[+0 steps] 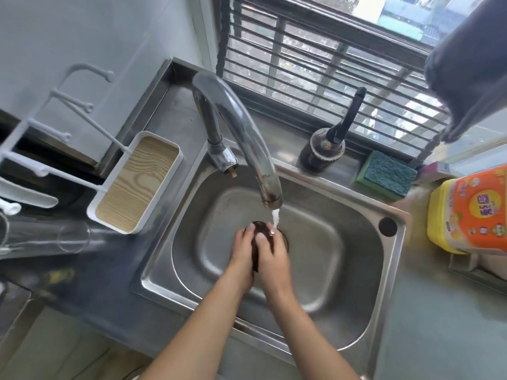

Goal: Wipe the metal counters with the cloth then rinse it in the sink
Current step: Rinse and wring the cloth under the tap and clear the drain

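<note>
Both my hands are over the middle of the steel sink, pressed together around a dark wadded cloth. My left hand grips it from the left, my right hand from the right. Only a dark strip of cloth shows between the palms and above the fingers. Water runs from the curved chrome tap onto the cloth and my right fingertips. The metal counter surrounds the sink on the left, right and back.
A white rack with a wood-grain tray stands left of the sink, with a clear glass lying beside it. Behind the sink are a dark bottle and a green sponge. A yellow-orange detergent bottle stands right. A grey cloth hangs at the window.
</note>
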Demonstrator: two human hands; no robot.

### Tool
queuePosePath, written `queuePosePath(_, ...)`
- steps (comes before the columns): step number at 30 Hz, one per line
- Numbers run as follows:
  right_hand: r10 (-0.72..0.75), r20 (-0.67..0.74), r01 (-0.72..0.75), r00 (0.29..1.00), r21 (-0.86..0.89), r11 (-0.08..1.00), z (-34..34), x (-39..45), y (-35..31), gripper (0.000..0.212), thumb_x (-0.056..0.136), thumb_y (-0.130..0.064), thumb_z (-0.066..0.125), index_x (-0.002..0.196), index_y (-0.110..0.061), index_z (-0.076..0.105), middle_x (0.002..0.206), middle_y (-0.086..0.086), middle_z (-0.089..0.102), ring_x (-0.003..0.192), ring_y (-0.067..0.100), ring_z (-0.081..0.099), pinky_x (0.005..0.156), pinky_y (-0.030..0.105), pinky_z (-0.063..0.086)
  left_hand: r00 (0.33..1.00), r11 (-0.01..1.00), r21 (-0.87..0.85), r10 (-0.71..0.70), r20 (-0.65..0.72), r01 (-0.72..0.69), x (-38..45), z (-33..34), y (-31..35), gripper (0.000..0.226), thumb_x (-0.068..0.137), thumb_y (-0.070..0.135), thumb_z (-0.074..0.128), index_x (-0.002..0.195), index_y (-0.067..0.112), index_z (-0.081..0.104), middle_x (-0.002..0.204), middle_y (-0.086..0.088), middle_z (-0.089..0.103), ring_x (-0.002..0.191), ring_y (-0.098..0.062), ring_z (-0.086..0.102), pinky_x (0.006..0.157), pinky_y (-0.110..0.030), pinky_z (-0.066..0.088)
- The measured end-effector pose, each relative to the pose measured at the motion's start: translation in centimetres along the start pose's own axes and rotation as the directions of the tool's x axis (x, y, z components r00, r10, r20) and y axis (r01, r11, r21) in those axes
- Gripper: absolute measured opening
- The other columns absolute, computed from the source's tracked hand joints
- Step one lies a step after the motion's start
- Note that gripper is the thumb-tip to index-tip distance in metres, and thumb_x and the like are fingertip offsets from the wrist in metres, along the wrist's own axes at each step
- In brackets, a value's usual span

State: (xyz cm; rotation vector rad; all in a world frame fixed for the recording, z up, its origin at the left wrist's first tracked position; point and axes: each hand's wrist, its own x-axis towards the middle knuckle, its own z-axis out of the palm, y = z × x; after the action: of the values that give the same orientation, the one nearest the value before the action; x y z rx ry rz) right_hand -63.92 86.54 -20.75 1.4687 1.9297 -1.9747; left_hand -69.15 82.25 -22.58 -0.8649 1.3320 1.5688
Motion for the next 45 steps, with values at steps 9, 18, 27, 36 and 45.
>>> queuePosePath(9, 0.183, -0.288, -0.244, 0.940, -0.193, 0.950, -2.9, 7.5, -1.5, 0.032, 0.087, -0.042, 0.059, 0.083, -0.012, 0.070, 0.091, 0.017, 0.072, 0.092, 0.033, 0.063, 0.084, 0.038, 0.048, 0.973, 0.963, 0.167, 0.192, 0.130, -0.212, -1.3, 0.6, -0.9, 0.023, 0.094, 0.014, 0.058, 0.076, 0.020, 0.071, 0.079, -0.002, 0.068, 0.071, -0.013, 0.063, 0.067, -0.026, 0.052)
queuePosePath(18, -0.029, -0.133, 0.011, 0.991, -0.140, 0.990, 0.3, 3.1, 0.1, 0.024, 0.101, -0.038, 0.050, 0.101, -0.019, 0.064, 0.112, 0.006, 0.067, 0.108, 0.023, 0.060, 0.097, 0.037, 0.045, 0.984, 0.955, 0.237, 0.178, 0.027, -0.179, -1.7, 2.5, -0.5, 0.040, 0.106, 0.035, 0.037, 0.125, 0.011, 0.062, 0.124, -0.007, 0.062, 0.116, -0.023, 0.058, 0.096, -0.035, 0.047)
queuePosePath(27, 0.362, -0.168, -0.358, 0.917, 0.051, 0.932, -2.9, 8.0, -0.4, 0.050, 0.083, -0.050, 0.047, 0.100, -0.011, 0.073, 0.104, 0.015, 0.075, 0.098, 0.033, 0.069, 0.095, 0.046, 0.056, 0.985, 0.941, 0.314, 0.159, -0.068, -0.130, -0.7, 1.1, 0.7, 0.025, 0.100, 0.031, 0.047, 0.090, 0.016, 0.063, 0.071, -0.007, 0.060, 0.049, -0.018, 0.051, 0.044, -0.021, 0.040)
queuePosePath(36, 0.306, 0.045, -0.306, 0.951, 0.004, 0.952, -0.9, 7.2, 0.1, 0.039, 0.098, -0.044, 0.059, 0.078, -0.012, 0.070, 0.080, 0.005, 0.075, 0.078, 0.023, 0.069, 0.078, 0.038, 0.054, 0.996, 0.965, 0.253, 0.081, -0.037, -0.070, -2.1, 2.6, 0.2, 0.040, 0.099, 0.044, 0.052, 0.085, 0.012, 0.072, 0.082, -0.007, 0.073, 0.070, -0.017, 0.068, 0.058, -0.025, 0.052)
queuePosePath(45, 0.260, 0.171, -0.276, 0.950, 0.074, 0.958, -1.1, 3.5, -1.0, 0.036, 0.098, -0.032, 0.050, 0.130, -0.018, 0.059, 0.125, 0.010, 0.065, 0.103, 0.023, 0.063, 0.078, 0.029, 0.048, 0.998, 0.997, 0.074, 0.031, -0.063, -0.026, -1.6, 1.9, 0.9, 0.039, 0.102, 0.041, 0.036, 0.100, 0.014, 0.063, 0.081, -0.007, 0.067, 0.074, -0.022, 0.061, 0.061, -0.028, 0.047)
